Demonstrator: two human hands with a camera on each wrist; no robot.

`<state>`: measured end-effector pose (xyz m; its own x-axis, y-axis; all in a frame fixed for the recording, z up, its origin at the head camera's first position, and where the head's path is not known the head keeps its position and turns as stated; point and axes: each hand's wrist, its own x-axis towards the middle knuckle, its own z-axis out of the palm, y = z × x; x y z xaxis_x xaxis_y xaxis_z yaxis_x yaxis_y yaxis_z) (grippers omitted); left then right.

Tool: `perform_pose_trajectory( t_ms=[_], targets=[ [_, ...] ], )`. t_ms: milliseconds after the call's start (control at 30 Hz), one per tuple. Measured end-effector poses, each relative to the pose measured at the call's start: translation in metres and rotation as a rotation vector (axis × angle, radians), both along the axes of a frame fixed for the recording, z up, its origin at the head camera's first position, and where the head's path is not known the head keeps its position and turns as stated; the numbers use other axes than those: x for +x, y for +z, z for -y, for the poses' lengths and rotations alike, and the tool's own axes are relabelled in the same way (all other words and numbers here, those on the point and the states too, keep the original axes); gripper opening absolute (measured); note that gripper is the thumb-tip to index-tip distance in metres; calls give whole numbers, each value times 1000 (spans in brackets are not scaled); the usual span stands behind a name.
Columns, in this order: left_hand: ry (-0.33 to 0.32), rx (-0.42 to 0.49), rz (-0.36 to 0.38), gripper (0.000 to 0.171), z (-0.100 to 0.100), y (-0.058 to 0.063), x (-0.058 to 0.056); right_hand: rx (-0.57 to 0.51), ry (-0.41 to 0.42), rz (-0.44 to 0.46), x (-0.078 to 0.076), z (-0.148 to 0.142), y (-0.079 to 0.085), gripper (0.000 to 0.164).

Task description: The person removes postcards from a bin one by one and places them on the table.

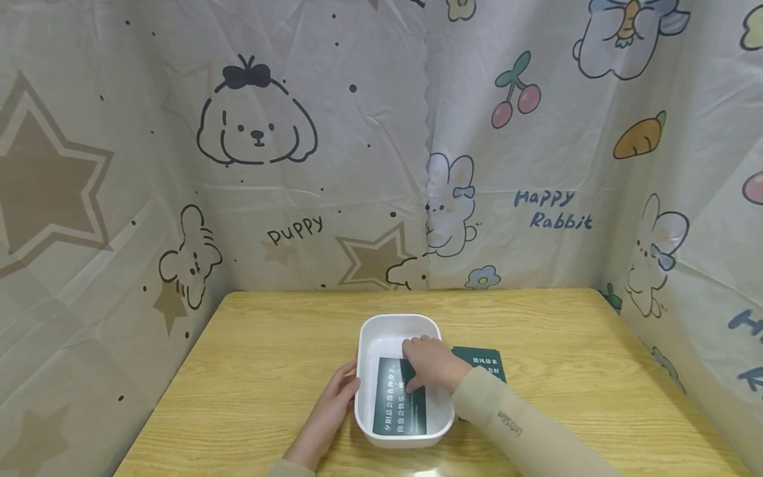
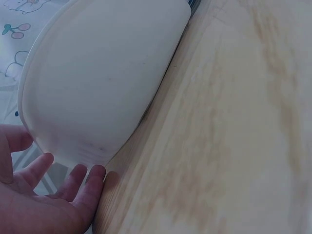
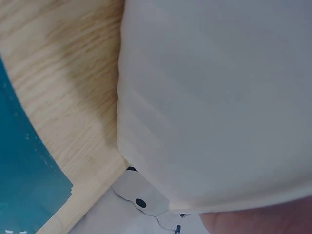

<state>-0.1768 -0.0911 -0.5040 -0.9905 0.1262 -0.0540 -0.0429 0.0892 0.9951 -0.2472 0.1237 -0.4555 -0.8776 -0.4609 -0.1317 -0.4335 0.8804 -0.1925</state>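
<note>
A white rectangular tub [image 1: 401, 322] with rounded corners stands on the wooden table. Inside it is a dark green card [image 1: 390, 397] printed with white Chinese characters. My right hand [image 1: 432, 363] reaches into the tub and grips the card near its upper right corner, thumb over its face; the hand covers that corner. In the right wrist view the tub wall [image 3: 209, 97] hides most of the hand. My left hand [image 1: 335, 404] rests on the tub's left side with loosely bent fingers, its fingertips [image 2: 97, 171] along the lower wall in the left wrist view.
More dark green printed card [image 1: 479, 358] lies on the table [image 1: 268, 358] just right of the tub, partly under the right forearm. Cartoon-patterned cloth [image 1: 357, 132] hangs behind the table and along both sides.
</note>
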Motion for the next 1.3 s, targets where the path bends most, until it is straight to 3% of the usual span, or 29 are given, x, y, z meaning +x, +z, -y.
perform_pose_trajectory(
  t_ms=[167,400,700,933,1300],
  targets=[
    [-9,13,-16,49,0,0,2,-73,-10,9,-1,-2,1,36],
    [-4,8,-13,48,0,0,0,-199,-2,-67,-1,-5,2,15],
    [5,-25,-3,48,-1,2,1,-455,-30,53,1,-14,14,15],
    [2,-8,-6,47,-1,-1,0,-583,-34,108,4,-28,19,8],
    [-2,-16,-10,49,0,-2,0,-780,-161,71,8,-70,43,20]
  ],
)
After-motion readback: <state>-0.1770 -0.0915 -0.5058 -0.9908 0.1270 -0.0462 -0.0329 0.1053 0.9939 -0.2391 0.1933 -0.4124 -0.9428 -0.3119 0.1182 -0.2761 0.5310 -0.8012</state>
